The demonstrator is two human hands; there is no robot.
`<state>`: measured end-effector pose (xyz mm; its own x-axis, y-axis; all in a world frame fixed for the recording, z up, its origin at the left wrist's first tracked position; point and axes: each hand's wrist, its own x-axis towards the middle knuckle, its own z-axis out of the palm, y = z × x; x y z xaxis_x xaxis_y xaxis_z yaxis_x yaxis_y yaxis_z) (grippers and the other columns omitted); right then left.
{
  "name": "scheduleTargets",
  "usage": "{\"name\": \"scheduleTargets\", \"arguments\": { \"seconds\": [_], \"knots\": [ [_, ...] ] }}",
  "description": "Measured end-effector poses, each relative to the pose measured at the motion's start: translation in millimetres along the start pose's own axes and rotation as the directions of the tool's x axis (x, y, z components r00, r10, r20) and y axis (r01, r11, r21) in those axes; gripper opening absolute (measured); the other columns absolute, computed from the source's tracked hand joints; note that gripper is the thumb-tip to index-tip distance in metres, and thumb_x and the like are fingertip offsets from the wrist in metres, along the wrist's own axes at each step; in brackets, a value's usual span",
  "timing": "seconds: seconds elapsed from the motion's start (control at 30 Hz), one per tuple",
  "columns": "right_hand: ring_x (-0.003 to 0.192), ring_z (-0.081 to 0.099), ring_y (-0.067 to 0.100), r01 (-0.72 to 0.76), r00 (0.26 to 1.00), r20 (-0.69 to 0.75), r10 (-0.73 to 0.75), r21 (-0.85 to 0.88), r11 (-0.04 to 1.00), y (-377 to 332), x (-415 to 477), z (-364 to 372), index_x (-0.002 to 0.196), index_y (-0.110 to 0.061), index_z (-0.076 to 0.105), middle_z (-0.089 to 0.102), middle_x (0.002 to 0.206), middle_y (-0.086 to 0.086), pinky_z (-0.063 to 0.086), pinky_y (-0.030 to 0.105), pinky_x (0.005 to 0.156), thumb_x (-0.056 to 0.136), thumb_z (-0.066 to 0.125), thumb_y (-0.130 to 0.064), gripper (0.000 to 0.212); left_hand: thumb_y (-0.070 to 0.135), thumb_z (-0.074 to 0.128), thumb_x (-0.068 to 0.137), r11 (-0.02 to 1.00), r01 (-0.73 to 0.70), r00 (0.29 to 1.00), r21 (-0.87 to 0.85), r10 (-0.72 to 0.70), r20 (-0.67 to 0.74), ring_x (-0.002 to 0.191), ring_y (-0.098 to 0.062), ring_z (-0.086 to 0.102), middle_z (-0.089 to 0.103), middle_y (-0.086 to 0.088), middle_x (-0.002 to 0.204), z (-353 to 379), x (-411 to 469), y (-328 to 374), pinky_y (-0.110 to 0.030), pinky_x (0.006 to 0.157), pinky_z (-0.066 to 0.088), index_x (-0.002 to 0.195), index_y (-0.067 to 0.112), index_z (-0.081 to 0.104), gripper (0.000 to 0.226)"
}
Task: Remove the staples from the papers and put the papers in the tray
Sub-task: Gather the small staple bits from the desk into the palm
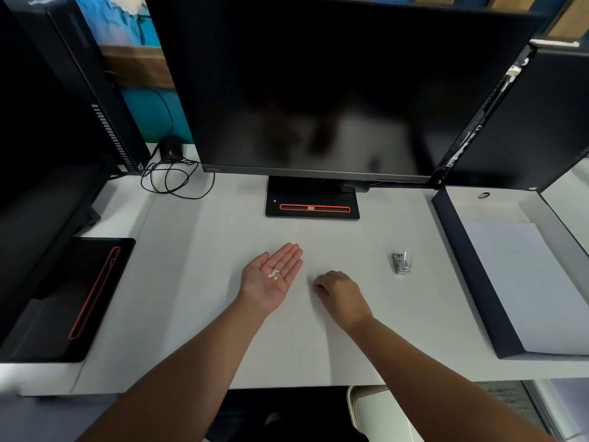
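Head view: tray (471, 266) holds papers (526, 282); left hand (266, 287) lies flat, palm-up, carrying white bits (274, 274); right hand (339, 290) curled, grasp unclear.

Soft, even overhead light brightens the white desk (197, 250). The left hand (274, 277) casts only a faint shadow. The dark monitor (318, 90) holds blurred reflections, and wide-angle distortion bends the edges.
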<state>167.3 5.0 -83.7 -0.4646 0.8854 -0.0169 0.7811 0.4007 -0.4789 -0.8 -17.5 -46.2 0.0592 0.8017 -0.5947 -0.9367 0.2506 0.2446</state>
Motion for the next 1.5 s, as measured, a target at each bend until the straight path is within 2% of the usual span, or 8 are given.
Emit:
{"name": "scheduleTargets", "arguments": {
  "seconds": [0.2,0.47,0.7,0.9,1.2,1.33,1.4,1.5],
  "knots": [
    [0.064,0.052,0.029,-0.001,0.998,-0.059,-0.002,-0.063,0.998,-3.9,-0.6,3.3,0.07,-0.001,0.059,0.056,0.066,0.012,0.041,0.031,0.055,0.087,0.054,-0.005,0.019,0.023,0.028,0.102,1.0,0.008,1.0,0.002,-0.008,-0.015,0.11,-0.033,0.062,0.066,-0.023,0.116,-2.9,0.6,-2.9,-0.041,0.096,0.048,0.114,-0.009,0.06,0.047],
    [0.067,0.054,0.019,-0.01,0.992,-0.119,0.039,0.237,0.972,-28.7,3.4,-28.7,0.079,-0.005,0.065,0.062,0.073,0.005,0.044,0.028,0.063,0.088,0.056,-0.012,0.014,0.023,0.028,0.101,1.0,0.021,1.0,0.004,-0.021,-0.021,0.11,-0.032,0.062,0.066,-0.022,0.117,-1.3,0.8,-6.6,-0.04,0.094,0.048,0.113,-0.008,0.061,0.047],
    [0.07,0.059,0.011,-0.047,0.999,0.019,0.043,0.408,0.912,-71.1,12.0,-43.4,0.083,-0.016,0.073,0.068,0.078,-0.001,0.045,0.02,0.063,0.087,0.057,-0.011,0.018,0.025,0.027,0.101,0.996,0.028,0.998,0.086,-0.022,-0.062,0.083,-0.02,0.073,0.071,-0.015,0.107,5.5,0.2,-14.0,-0.021,0.064,0.054,0.108,-0.002,0.065,0.048],
    [0.081,0.065,0.015,-0.064,0.997,0.063,0.041,0.416,0.907,-71.1,15.0,-43.3,0.092,-0.019,0.075,0.073,0.089,0.003,0.053,0.028,0.075,0.087,0.054,-0.005,0.026,0.024,0.029,0.1,0.997,0.046,0.998,0.063,-0.042,-0.054,0.106,-0.021,0.063,0.068,-0.017,0.114,4.1,2.8,-13.7,-0.023,0.098,0.042,0.106,-0.004,0.066,0.047],
    [0.072,0.063,0.014,-0.07,0.997,0.035,0.062,0.405,0.912,-68.9,18.0,-42.7,0.072,-0.022,0.066,0.069,0.08,0.002,0.053,0.031,0.069,0.081,0.057,-0.004,0.022,0.021,0.028,0.1,0.998,0.033,0.999,0.046,-0.032,-0.028,0.098,-0.023,0.065,0.073,-0.017,0.098,11.5,-5.4,-14.6,-0.029,0.08,0.052,0.107,-0.004,0.064,0.044],
    [0.079,0.063,0.011,0.0,1.0,-0.024,0.011,0.416,0.909,-60.8,18.9,-47.9,0.093,-0.017,0.072,0.071,0.088,-0.001,0.049,0.018,0.072,0.087,0.051,-0.004,0.025,0.022,0.031,0.1,1.0,0.017,1.0,0.014,-0.016,-0.019,0.089,-0.024,0.07,0.072,-0.019,0.105,9.9,-3.5,-11.2,-0.031,0.082,0.057,0.11,-0.005,0.064,0.043],
    [0.085,0.063,0.011,0.005,0.996,-0.089,0.031,0.382,0.924,-49.3,20.7,-49.5,0.1,-0.013,0.071,0.072,0.097,0.0,0.043,0.008,0.074,0.09,0.051,-0.003,0.025,0.021,0.032,0.1,1.0,0.007,1.0,-0.016,-0.007,-0.011,0.098,-0.029,0.068,0.069,-0.022,0.111,8.1,-3.9,-7.9,-0.036,0.089,0.053,0.112,-0.008,0.062,0.043],
    [0.097,0.064,0.019,-0.045,0.99,-0.115,0.083,0.297,0.954,-28.7,20.5,-44.6,0.105,-0.006,0.07,0.071,0.107,0.007,0.04,0.012,0.085,0.091,0.05,0.0,0.025,0.02,0.03,0.101,1.0,0.0,1.0,-0.022,0.0,0.004,0.106,-0.033,0.065,0.066,-0.024,0.117,4.5,-3.1,-0.8,-0.041,0.096,0.048,0.113,-0.01,0.06,0.045]
  ]
}}
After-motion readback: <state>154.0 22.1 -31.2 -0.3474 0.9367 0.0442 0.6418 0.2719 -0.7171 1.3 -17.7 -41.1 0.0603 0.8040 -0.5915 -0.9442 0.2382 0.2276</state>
